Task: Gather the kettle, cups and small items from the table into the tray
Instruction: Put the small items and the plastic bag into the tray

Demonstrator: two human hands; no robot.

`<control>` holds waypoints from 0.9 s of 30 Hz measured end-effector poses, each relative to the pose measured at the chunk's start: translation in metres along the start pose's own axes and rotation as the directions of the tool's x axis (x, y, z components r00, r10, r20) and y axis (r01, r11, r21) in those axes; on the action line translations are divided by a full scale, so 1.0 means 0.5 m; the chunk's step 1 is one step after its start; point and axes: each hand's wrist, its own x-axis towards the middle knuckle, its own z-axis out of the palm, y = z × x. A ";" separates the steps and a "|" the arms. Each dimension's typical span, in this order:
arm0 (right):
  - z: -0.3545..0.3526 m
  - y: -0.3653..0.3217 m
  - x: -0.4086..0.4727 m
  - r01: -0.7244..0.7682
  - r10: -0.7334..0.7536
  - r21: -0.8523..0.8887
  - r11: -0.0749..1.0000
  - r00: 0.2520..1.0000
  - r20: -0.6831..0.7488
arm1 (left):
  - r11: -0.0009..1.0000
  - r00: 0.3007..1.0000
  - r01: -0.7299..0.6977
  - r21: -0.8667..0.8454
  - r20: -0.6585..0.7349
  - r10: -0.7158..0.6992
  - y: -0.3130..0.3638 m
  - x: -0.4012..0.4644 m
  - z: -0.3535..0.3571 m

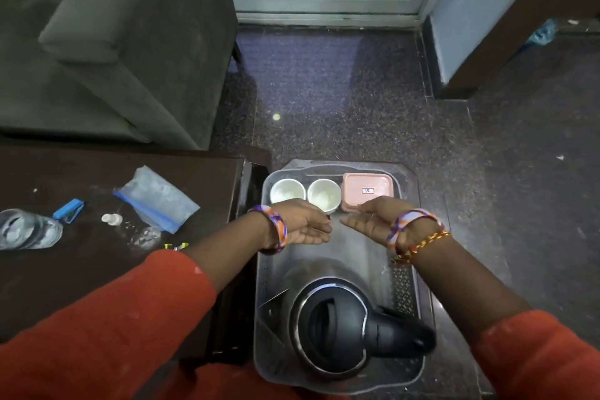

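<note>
Both hands, left hand and right hand, open, empty over tray; could knock cups sideways, or overlook bag on counter.

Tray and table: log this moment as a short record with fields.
tray: beside the table, on its right
in tray: kettle at the near end; two white cups and a pink box at the far end
left hand: open, empty, over the tray
right hand: open, empty, over the tray
on table: zip bag, water bottle, blue item, white cap
</note>
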 end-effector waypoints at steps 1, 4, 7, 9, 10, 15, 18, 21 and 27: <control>0.021 -0.002 -0.016 0.002 -0.004 0.035 0.999 0.999 0.049 | 1.000 1.000 -0.021 0.006 -0.007 0.021 0.002 -0.015 -0.016; 0.109 -0.022 -0.049 0.057 -0.051 -0.040 0.998 0.990 0.131 | 0.996 0.995 -0.085 -0.006 -0.059 0.085 0.002 -0.070 -0.084; 0.232 -0.019 -0.073 0.107 -0.066 -0.159 0.982 0.968 0.240 | 0.990 0.983 -0.132 -0.046 -0.134 0.125 -0.023 -0.130 -0.179; 0.318 0.001 -0.081 0.146 -0.059 -0.260 0.955 0.947 0.316 | 0.984 0.973 -0.144 -0.102 -0.196 0.122 -0.055 -0.162 -0.257; 0.370 0.019 -0.080 0.159 -0.045 -0.311 0.937 0.938 0.343 | 0.979 0.966 -0.149 -0.140 -0.233 0.114 -0.081 -0.180 -0.307; 0.568 0.130 -0.035 0.187 0.018 -0.524 0.831 0.932 0.361 | 0.954 0.898 -0.114 -0.278 -0.440 -0.021 -0.229 -0.247 -0.530; 0.657 0.230 0.032 0.210 0.017 -0.705 0.677 0.954 0.300 | 0.973 0.803 -0.046 -0.228 -0.587 -0.099 -0.324 -0.267 -0.646; 0.723 0.335 0.112 0.306 -0.070 -0.852 0.425 0.949 0.307 | 0.985 0.750 0.117 0.131 -0.662 -0.001 -0.406 -0.265 -0.730; 0.863 0.471 0.255 0.579 -0.182 -0.638 -0.507 0.652 0.736 | 0.577 0.903 0.086 0.812 -0.308 0.300 -0.472 -0.191 -0.746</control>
